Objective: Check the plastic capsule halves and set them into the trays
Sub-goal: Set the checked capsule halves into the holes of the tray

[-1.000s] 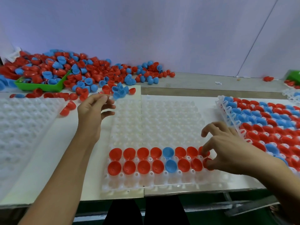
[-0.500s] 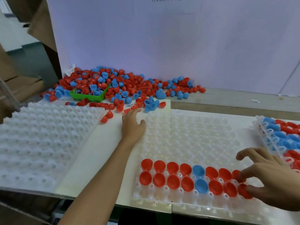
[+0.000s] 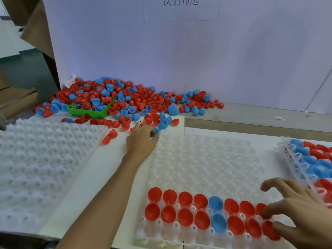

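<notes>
Capsule halves [image 3: 115, 103]: heaped along tabletop's far-left edge; two rows seated at centre tray's [image 3: 206, 162] near edge. Judged light, thin, slippery; best pinched across rim. Left hand [image 3: 142, 141] fingers at heap, grip unclear; right hand [image 3: 301, 214] fingers spread, touching red half [image 3: 269, 230].

The left hand [image 3: 141, 141] reaches the loose capsule halves [image 3: 124, 101]; the right hand [image 3: 303, 212] touches red halves in the tray [image 3: 206, 159].

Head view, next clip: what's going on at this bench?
A person is filling the clear middle tray with capsule halves. Its two nearest rows hold red ones and one blue pair; the rest is unfilled. The left hand reaches into the edge of the loose red and blue pile behind the tray, while the right hand presses fingertips on the red halves at the rows' right end. A full tray sits at right.
</notes>
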